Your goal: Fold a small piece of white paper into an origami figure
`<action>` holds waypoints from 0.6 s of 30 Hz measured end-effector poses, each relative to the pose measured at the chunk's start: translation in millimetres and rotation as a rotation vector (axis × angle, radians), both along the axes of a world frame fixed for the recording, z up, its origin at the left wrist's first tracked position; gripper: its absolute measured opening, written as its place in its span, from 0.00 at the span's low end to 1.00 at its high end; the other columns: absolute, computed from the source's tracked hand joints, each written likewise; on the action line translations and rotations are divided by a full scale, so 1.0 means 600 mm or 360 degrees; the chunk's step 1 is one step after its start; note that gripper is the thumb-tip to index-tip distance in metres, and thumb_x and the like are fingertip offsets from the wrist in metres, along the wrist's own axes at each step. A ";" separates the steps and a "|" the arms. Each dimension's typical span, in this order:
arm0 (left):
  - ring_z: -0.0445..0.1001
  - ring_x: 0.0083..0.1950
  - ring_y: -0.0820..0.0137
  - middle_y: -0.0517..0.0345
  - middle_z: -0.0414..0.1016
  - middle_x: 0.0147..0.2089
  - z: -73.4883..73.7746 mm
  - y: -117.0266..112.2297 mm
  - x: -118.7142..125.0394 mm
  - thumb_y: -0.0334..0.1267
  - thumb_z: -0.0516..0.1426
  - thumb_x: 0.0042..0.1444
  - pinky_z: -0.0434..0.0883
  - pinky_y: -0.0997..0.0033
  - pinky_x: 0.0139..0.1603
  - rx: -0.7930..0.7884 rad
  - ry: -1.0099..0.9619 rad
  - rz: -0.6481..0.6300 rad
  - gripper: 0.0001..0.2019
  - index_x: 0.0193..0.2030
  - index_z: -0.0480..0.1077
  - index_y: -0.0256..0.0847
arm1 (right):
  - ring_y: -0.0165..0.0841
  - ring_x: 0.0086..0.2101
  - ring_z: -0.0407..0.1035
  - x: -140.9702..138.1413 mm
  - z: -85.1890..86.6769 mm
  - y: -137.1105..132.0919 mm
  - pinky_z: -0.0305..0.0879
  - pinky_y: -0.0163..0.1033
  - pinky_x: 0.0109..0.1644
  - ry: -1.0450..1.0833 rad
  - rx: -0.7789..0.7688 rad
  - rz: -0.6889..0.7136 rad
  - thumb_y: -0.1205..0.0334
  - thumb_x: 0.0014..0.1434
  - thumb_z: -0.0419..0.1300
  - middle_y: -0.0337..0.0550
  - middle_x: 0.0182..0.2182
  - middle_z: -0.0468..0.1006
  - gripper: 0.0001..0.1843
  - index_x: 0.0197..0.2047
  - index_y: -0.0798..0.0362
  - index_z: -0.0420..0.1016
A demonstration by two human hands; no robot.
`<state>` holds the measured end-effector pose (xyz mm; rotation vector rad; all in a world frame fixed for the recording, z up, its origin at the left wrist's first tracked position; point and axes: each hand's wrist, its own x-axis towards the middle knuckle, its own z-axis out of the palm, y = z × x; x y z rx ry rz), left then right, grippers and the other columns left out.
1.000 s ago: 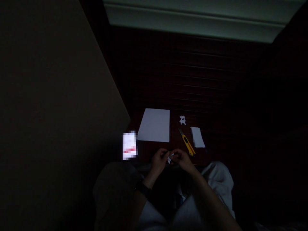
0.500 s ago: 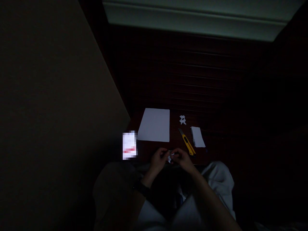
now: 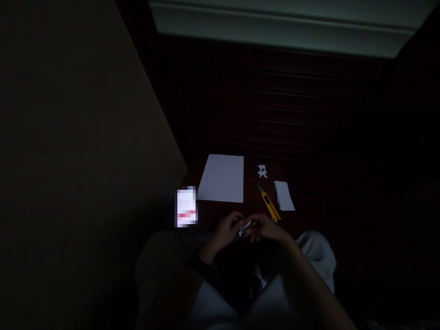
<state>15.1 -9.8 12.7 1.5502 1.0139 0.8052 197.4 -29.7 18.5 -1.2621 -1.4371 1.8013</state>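
Note:
Close to the table's front edge, my left hand (image 3: 229, 228) and my right hand (image 3: 263, 227) meet around a small piece of folded white paper (image 3: 241, 230). The fingers of both hands are closed and pinch the paper between them. Its exact shape is partly hidden by my fingers and the dim light. Beyond my right hand lies a yellow utility knife (image 3: 269, 204), its blade pointing away to the upper left. Further back sits a little cluster of folded white paper pieces (image 3: 262, 171).
A large white sheet (image 3: 223, 178) lies flat at the back left of the dark table. To the right is a stack of small white paper (image 3: 284, 196). A bright, pixelated rectangle (image 3: 186, 207) stands at the left edge. A wall (image 3: 85, 114) rises on the left.
My right hand has turned at the wrist, its forearm shifting outward to the right. The small paper between my fingers has tilted. Objects on the table have stayed in place.

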 end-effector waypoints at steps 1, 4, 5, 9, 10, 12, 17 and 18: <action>0.71 0.36 0.70 0.56 0.73 0.35 0.002 0.001 -0.001 0.39 0.54 0.51 0.66 0.73 0.37 -0.0018 -0.0008 -0.0025 0.10 0.40 0.69 0.41 | 0.28 0.21 0.70 0.000 0.000 0.001 0.62 0.29 0.20 -0.0004 -0.0019 0.0022 0.56 0.47 0.62 0.42 0.28 0.77 0.17 0.39 0.55 0.70; 0.70 0.37 0.69 0.55 0.73 0.36 0.003 0.003 -0.002 0.38 0.55 0.51 0.66 0.73 0.38 -0.0044 -0.0022 -0.0063 0.10 0.40 0.69 0.41 | 0.27 0.19 0.70 -0.001 -0.001 0.002 0.62 0.28 0.19 0.0002 -0.0024 0.0038 0.55 0.46 0.62 0.43 0.27 0.77 0.16 0.36 0.56 0.71; 0.70 0.38 0.69 0.55 0.73 0.36 0.002 0.003 -0.002 0.38 0.55 0.50 0.66 0.73 0.38 -0.0040 -0.0023 -0.0060 0.10 0.40 0.69 0.41 | 0.27 0.19 0.70 -0.002 -0.002 0.002 0.61 0.28 0.19 0.0011 -0.0014 0.0026 0.55 0.47 0.62 0.43 0.27 0.77 0.15 0.35 0.57 0.71; 0.70 0.37 0.69 0.54 0.73 0.36 -0.002 0.005 0.002 0.38 0.55 0.50 0.66 0.73 0.37 0.0017 -0.0003 -0.0031 0.10 0.40 0.70 0.41 | 0.27 0.19 0.69 -0.002 -0.010 0.000 0.61 0.28 0.19 0.0025 0.0041 -0.0045 0.57 0.46 0.62 0.43 0.26 0.77 0.12 0.31 0.57 0.72; 0.71 0.37 0.69 0.54 0.73 0.36 -0.002 0.005 0.003 0.38 0.55 0.51 0.66 0.73 0.37 0.0032 0.0002 -0.0022 0.10 0.40 0.70 0.41 | 0.27 0.19 0.69 -0.002 -0.013 0.000 0.60 0.28 0.19 0.0016 0.0063 -0.0075 0.58 0.46 0.62 0.42 0.25 0.77 0.11 0.30 0.58 0.73; 0.71 0.37 0.69 0.54 0.73 0.36 -0.004 0.004 0.006 0.39 0.55 0.51 0.66 0.73 0.37 0.0047 0.0012 0.0003 0.10 0.39 0.70 0.40 | 0.28 0.20 0.69 -0.003 -0.020 -0.001 0.60 0.28 0.19 -0.0007 0.0112 -0.0144 0.61 0.45 0.62 0.42 0.24 0.76 0.08 0.27 0.58 0.73; 0.71 0.35 0.70 0.56 0.73 0.33 -0.009 0.000 0.010 0.42 0.54 0.51 0.66 0.74 0.34 0.0055 0.0060 0.0046 0.10 0.38 0.70 0.41 | 0.28 0.19 0.68 -0.010 -0.027 -0.004 0.59 0.29 0.19 -0.0085 0.0241 -0.0300 0.61 0.46 0.61 0.39 0.20 0.74 0.07 0.26 0.57 0.74; 0.71 0.34 0.70 0.56 0.73 0.33 -0.010 0.000 0.009 0.42 0.54 0.51 0.66 0.74 0.33 0.0054 0.0063 0.0050 0.10 0.37 0.70 0.41 | 0.28 0.20 0.68 -0.012 -0.026 -0.005 0.60 0.29 0.19 -0.0085 0.0261 -0.0299 0.60 0.47 0.60 0.40 0.21 0.74 0.09 0.28 0.57 0.74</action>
